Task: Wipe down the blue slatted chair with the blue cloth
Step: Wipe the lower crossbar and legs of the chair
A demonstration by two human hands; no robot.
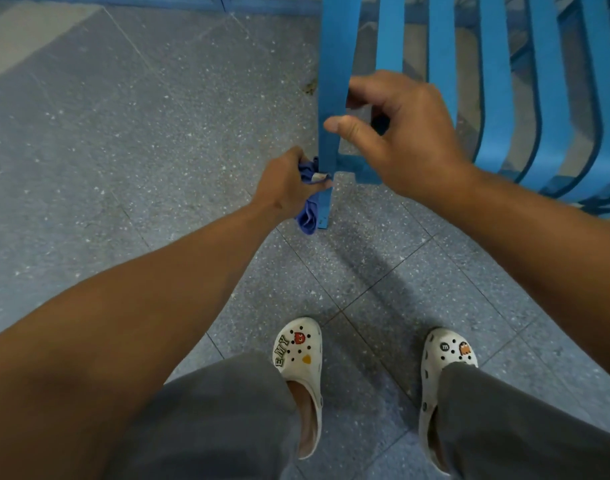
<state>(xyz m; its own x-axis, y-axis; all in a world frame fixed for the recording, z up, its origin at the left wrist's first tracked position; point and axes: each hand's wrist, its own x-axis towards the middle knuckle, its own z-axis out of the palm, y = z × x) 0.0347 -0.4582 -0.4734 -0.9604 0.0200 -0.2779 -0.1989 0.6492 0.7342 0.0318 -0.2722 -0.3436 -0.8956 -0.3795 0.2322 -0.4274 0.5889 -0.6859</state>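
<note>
Both hands are low by the corner of the blue slatted metal chair (497,109). The left hand (289,183) has its fingers curled tight around the bunched blue cloth (308,216) and holds it against the chair's front leg (326,188), close to the foot of the leg. A loose end of the cloth hangs down toward 6 o'clock, just above the speckled grey tile floor (123,150). The right hand (407,133) is higher, at 2 o'clock from the left one. Its fingers are bent and partly spread, and its thumb lies on the edge of the outer slat (336,81). I cannot tell if it grips that slat.

The chair fills the 1 o'clock corner. Wide bare floor lies out at 9 and 10 o'clock. Two white clogs with little charms (301,372) stand at 6 o'clock, well apart from the chair leg.
</note>
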